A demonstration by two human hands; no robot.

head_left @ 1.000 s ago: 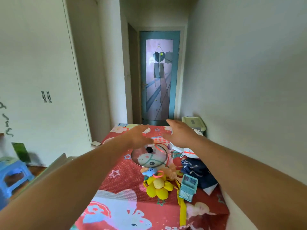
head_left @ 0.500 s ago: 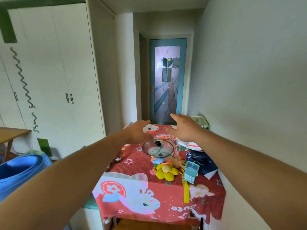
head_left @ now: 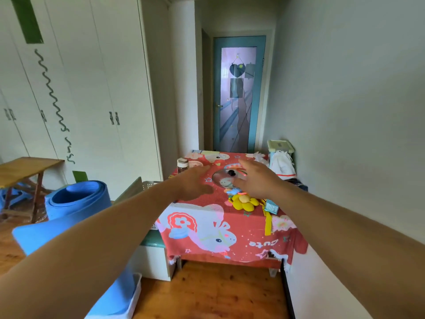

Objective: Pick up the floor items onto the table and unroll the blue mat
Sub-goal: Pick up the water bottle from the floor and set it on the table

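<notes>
Both hands reach out over the worktop (head_left: 230,226), left hand (head_left: 192,181) and right hand (head_left: 255,178) with fingers spread, each grip apart and empty. The right hand partly covers a glass lid (head_left: 224,178). A yellow plush (head_left: 243,201) lies just beside it. The blue mat (head_left: 73,203) stands on the floor at left, partly unrolled, its lower end hidden behind the left forearm.

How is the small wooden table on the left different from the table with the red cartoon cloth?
The wooden table is bare, its brown top and crossed legs showing; the cloth-covered table is draped in a red cartoon cloth that hides most of its frame. The wooden table's visible top holds nothing, while the cloth-covered table carries a glass pot lid, a yellow flower toy and more. The wooden table stands by the wardrobe; the cloth-covered table sits against the right wall. Both stand on the wood floor.
</notes>
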